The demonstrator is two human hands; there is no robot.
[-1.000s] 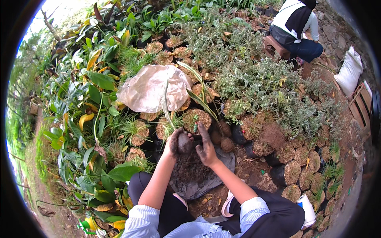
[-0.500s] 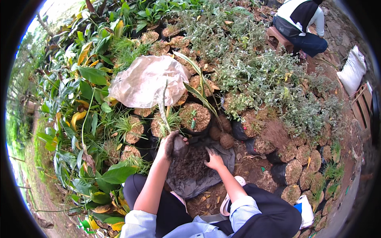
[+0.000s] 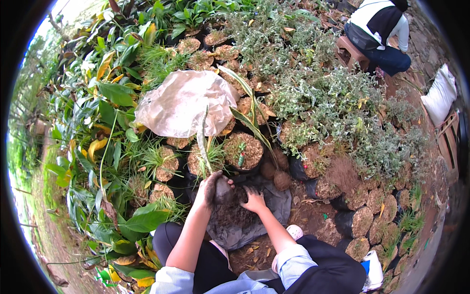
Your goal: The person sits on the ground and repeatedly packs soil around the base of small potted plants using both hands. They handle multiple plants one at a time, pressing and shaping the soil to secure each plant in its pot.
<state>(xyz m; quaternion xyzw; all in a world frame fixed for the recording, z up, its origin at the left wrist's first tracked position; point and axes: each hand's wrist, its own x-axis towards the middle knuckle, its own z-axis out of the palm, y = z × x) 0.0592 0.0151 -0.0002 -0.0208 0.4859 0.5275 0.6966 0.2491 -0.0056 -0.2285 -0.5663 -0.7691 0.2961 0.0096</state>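
Now the left hand (image 3: 210, 188) is gripping the earthy ball (image 3: 224, 190) from nine o'clock, apparently steadying the long leaf (image 3: 201, 136) pointing toward twelve! The right hand (image 3: 253, 200) is resting at four o'clock, fingers loosely spread on dark soil (image 3: 231, 215), a grey sheet (image 3: 281, 200) beneath seemingly containing it.

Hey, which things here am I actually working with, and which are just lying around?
In use:
- dark ball, held in the left hand
- long leaf rising above it
- loose soil, right hand at it
- grey sheet underneath

Lying about:
- white sack
- slatted crate
- white-and-blue packet
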